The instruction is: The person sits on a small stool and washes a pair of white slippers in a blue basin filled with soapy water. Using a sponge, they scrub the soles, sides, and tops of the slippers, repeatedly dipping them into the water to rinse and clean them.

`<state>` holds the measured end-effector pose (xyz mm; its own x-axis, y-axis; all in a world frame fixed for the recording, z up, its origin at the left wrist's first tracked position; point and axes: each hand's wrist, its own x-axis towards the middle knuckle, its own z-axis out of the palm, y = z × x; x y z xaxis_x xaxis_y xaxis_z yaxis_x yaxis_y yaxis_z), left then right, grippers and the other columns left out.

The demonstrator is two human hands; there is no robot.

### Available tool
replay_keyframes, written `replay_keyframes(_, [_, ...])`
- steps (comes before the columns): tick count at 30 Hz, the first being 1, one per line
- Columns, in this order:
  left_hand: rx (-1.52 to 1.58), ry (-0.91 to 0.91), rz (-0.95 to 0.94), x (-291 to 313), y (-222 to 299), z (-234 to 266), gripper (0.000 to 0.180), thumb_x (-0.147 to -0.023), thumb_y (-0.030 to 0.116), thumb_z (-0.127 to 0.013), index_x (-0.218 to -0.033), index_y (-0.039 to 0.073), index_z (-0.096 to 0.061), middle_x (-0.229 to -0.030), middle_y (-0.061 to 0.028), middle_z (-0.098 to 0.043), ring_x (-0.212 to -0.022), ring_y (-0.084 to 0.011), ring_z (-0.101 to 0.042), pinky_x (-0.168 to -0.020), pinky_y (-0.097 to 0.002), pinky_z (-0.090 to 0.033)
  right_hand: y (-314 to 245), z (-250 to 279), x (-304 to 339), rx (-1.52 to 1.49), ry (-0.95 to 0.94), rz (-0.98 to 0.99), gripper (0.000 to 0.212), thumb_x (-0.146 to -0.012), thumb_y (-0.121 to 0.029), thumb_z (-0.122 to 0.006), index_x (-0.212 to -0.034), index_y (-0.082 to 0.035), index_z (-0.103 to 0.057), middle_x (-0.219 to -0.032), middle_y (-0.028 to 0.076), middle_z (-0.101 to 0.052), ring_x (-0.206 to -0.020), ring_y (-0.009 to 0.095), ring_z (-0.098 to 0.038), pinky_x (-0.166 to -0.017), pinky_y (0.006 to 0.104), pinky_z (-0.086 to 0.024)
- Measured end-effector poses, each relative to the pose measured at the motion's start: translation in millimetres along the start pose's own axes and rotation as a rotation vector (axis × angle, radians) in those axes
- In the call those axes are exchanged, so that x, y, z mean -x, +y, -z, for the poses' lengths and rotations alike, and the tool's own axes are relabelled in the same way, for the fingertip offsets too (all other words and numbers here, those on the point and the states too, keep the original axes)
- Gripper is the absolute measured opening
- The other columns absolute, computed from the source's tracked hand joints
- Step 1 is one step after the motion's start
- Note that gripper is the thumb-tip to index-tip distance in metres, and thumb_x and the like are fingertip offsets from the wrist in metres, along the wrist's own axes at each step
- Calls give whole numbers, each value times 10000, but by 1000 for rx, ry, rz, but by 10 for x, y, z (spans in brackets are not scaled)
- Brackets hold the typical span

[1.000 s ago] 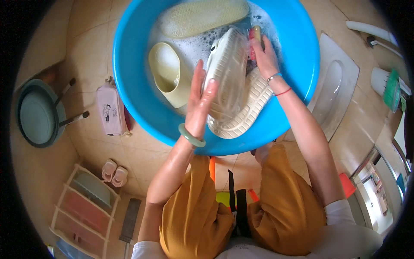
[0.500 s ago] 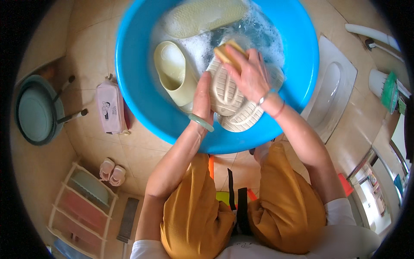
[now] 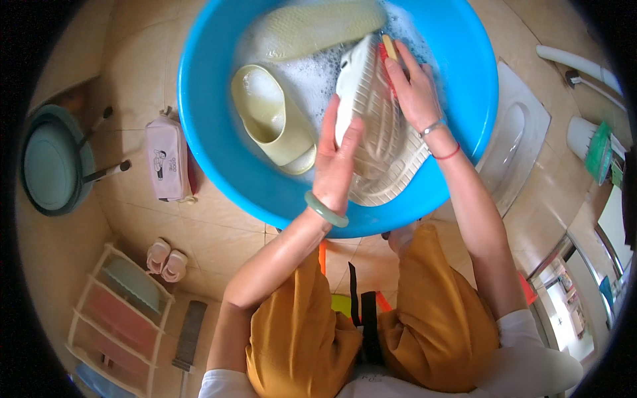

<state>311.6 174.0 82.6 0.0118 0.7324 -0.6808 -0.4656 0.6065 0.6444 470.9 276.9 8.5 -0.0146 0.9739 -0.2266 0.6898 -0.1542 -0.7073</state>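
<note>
In a big blue basin [image 3: 199,152] of foamy water, my left hand [image 3: 336,159] grips a white shoe [image 3: 377,116] by its edge. The shoe is tilted on its side, its ridged sole turned to the right. My right hand [image 3: 416,99] is closed on a scrub brush [image 3: 389,53] with a wooden back and red bristles, pressed against that sole. Another ridged white sole [image 3: 378,194] shows beneath it. To the left sits a pale green slipper [image 3: 288,142], upright with foam inside. A second pale green slipper [image 3: 318,30] lies sole up at the far side.
The basin stands on a tiled floor. Left of it are a pink pouch [image 3: 167,159], stacked green basins [image 3: 53,162], small pink shoes [image 3: 166,260] and a rack [image 3: 123,312]. A squat toilet [image 3: 517,132] is on the right, near a white bin with a green bag [image 3: 597,149].
The white shoe has been tipped from lying sole up onto its side. My right hand has moved right with the brush, whose red bristles now show. My left hand has shifted slightly right.
</note>
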Motion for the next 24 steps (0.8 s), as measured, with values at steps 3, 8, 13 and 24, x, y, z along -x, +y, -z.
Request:
replay_keyframes(3, [194,-34,89,39,180,12,778,-1015,550,-461,-1606,171,-126,-1579,-88,-335,-1431,-261,-363,-1125,-424,-377,-172,51,318,26,-25,59,581,-959,-429,-578,-1458,-149,-485,-1086,246,-542,-953,396,-559,-873,435,-484])
replay_keyframes(8, [200,-37,236,-136,-13,27,686,-1008,606,-408,-1551,197,-309,-1497,-62,-460,-1354,-220,-468,-1094,-445,-417,-319,167,528,28,-94,43,535,-971,-371,-587,-1445,-143,-490,-1050,236,-516,-909,414,-557,-846,452,-480])
replay_keyframes(13, [489,-121,320,-130,-122,127,646,-1004,625,-381,-1423,146,-488,-1375,-51,-578,-1254,-224,-563,-1071,-411,-449,-749,384,1091,125,-252,330,589,-902,-279,-684,-1449,-178,-488,-1105,216,-480,-956,419,-568,-797,466,-517])
replay_keyframes(24, [464,-163,264,-275,-265,145,649,-1019,569,-418,-1503,138,-383,-1464,-62,-515,-1303,-238,-539,-1086,-447,-449,-52,146,16,385,-42,145,517,-943,-367,-627,-1432,-244,-512,-1073,230,-506,-863,434,-614,-713,487,-544])
